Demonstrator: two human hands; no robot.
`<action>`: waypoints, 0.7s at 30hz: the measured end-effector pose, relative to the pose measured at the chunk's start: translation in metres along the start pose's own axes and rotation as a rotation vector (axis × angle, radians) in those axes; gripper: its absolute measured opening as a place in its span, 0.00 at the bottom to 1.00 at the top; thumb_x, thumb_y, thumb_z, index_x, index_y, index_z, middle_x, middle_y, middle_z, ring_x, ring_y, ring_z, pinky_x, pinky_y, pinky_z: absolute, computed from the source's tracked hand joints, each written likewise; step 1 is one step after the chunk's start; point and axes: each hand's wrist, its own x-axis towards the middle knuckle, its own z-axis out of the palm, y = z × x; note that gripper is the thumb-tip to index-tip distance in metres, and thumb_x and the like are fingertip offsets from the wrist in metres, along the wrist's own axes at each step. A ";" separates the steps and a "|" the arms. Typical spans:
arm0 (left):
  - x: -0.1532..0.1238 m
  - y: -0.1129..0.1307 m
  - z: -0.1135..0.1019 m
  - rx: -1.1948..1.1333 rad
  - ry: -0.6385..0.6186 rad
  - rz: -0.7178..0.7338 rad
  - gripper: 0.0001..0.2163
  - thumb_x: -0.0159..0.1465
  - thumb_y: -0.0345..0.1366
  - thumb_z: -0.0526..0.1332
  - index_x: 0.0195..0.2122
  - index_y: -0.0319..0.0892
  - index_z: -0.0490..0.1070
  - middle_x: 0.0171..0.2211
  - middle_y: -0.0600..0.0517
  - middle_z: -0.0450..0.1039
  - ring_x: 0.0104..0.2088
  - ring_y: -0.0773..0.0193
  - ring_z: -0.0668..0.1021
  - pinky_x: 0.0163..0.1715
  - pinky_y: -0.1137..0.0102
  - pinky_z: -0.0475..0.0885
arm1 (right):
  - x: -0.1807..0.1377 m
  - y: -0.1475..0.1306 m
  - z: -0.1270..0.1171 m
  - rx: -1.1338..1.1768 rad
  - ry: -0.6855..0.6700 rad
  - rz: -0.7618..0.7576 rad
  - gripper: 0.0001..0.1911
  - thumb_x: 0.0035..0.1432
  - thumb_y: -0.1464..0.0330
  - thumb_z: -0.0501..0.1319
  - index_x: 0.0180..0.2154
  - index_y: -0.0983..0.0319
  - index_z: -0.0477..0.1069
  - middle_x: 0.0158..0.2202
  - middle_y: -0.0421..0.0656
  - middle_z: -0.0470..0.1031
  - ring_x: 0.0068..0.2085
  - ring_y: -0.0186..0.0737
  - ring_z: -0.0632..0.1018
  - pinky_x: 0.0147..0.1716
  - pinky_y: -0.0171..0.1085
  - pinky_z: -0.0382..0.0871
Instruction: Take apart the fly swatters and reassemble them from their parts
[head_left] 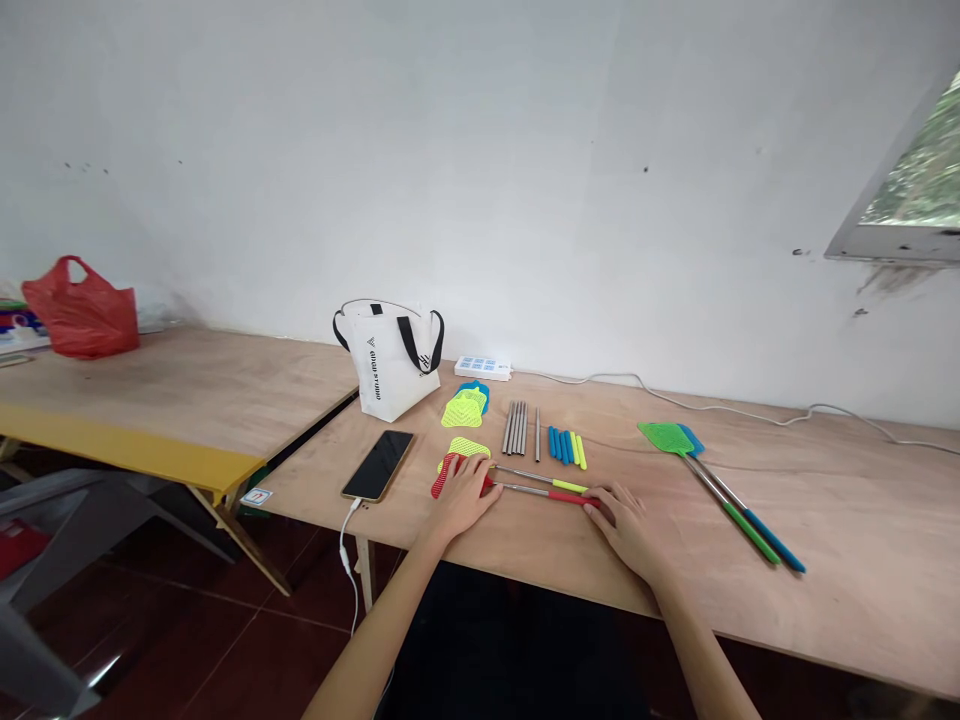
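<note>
My left hand is closed on the head end of a red fly swatter, its fingers over the mesh and neck. At the other end, my right hand has its thumb and fingers on the swatter's red handle. Just behind lies a yellow fly swatter with a steel rod and a yellow handle; its mesh head is partly covered by my left hand. Farther back are loose yellow swatter heads and a blue one, several steel rods, and blue and yellow handle grips.
Green and blue fly swatters lie at the right. A phone with a white cable, a white bag and a white power strip are on the left half of the table. A red plastic bag sits on another table.
</note>
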 end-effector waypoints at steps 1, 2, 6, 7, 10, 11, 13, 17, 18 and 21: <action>0.000 0.000 0.000 0.004 0.000 0.003 0.16 0.71 0.43 0.56 0.58 0.48 0.66 0.61 0.47 0.68 0.63 0.52 0.69 0.67 0.50 0.55 | 0.000 0.000 0.000 -0.003 0.003 -0.001 0.17 0.70 0.54 0.50 0.47 0.51 0.74 0.50 0.45 0.75 0.53 0.49 0.75 0.52 0.51 0.67; 0.000 0.000 0.000 0.007 -0.003 0.003 0.16 0.71 0.43 0.56 0.58 0.48 0.66 0.61 0.47 0.68 0.63 0.52 0.69 0.67 0.50 0.55 | 0.000 0.000 0.000 -0.005 0.007 -0.004 0.17 0.70 0.54 0.49 0.47 0.51 0.74 0.50 0.45 0.75 0.53 0.49 0.75 0.52 0.51 0.68; 0.000 0.001 -0.001 0.010 -0.017 -0.007 0.16 0.71 0.42 0.56 0.58 0.47 0.65 0.62 0.47 0.67 0.64 0.52 0.68 0.67 0.49 0.55 | -0.001 -0.001 0.000 -0.017 0.021 -0.007 0.17 0.70 0.54 0.49 0.47 0.51 0.73 0.50 0.45 0.75 0.53 0.48 0.75 0.51 0.50 0.68; 0.000 0.002 -0.001 0.010 -0.017 -0.007 0.16 0.71 0.41 0.56 0.58 0.47 0.65 0.62 0.47 0.67 0.64 0.52 0.68 0.67 0.49 0.55 | -0.001 -0.002 0.000 -0.019 0.023 -0.006 0.17 0.70 0.54 0.49 0.47 0.51 0.73 0.50 0.44 0.75 0.53 0.48 0.75 0.51 0.49 0.68; 0.000 0.002 -0.001 0.007 -0.016 -0.001 0.16 0.71 0.41 0.56 0.58 0.48 0.65 0.62 0.47 0.67 0.64 0.52 0.68 0.67 0.49 0.55 | -0.001 -0.002 0.000 -0.012 0.025 -0.012 0.18 0.70 0.53 0.49 0.47 0.51 0.73 0.50 0.45 0.75 0.53 0.48 0.76 0.51 0.49 0.68; 0.000 0.001 -0.001 0.005 -0.015 -0.002 0.16 0.71 0.41 0.56 0.58 0.48 0.65 0.62 0.47 0.67 0.64 0.52 0.68 0.67 0.49 0.54 | -0.001 -0.002 0.000 -0.010 0.025 -0.013 0.18 0.70 0.53 0.49 0.47 0.51 0.73 0.50 0.45 0.75 0.53 0.48 0.75 0.51 0.49 0.68; 0.000 0.001 0.000 0.001 -0.014 -0.003 0.16 0.71 0.41 0.56 0.58 0.48 0.65 0.62 0.47 0.67 0.64 0.52 0.68 0.68 0.49 0.54 | -0.001 -0.002 0.000 -0.011 0.022 -0.009 0.18 0.70 0.53 0.49 0.47 0.51 0.73 0.50 0.44 0.75 0.53 0.48 0.76 0.51 0.49 0.68; 0.000 -0.001 0.001 0.002 -0.009 0.003 0.15 0.71 0.42 0.56 0.58 0.49 0.65 0.61 0.48 0.67 0.63 0.52 0.68 0.67 0.49 0.54 | -0.001 -0.001 0.000 -0.014 0.019 -0.005 0.17 0.70 0.54 0.49 0.47 0.51 0.74 0.50 0.44 0.75 0.52 0.48 0.76 0.52 0.49 0.68; 0.000 -0.001 0.001 0.003 -0.009 0.004 0.16 0.71 0.42 0.56 0.58 0.48 0.65 0.61 0.47 0.67 0.63 0.52 0.69 0.67 0.49 0.55 | -0.001 -0.001 0.000 -0.014 0.019 -0.004 0.17 0.70 0.54 0.49 0.47 0.51 0.74 0.50 0.44 0.75 0.52 0.48 0.76 0.52 0.50 0.68; 0.000 0.000 0.001 0.006 -0.012 0.002 0.16 0.71 0.43 0.56 0.58 0.48 0.65 0.61 0.47 0.67 0.63 0.52 0.68 0.67 0.49 0.55 | -0.001 -0.001 0.000 -0.014 0.016 -0.004 0.17 0.70 0.54 0.50 0.47 0.51 0.73 0.50 0.44 0.75 0.52 0.48 0.76 0.52 0.50 0.68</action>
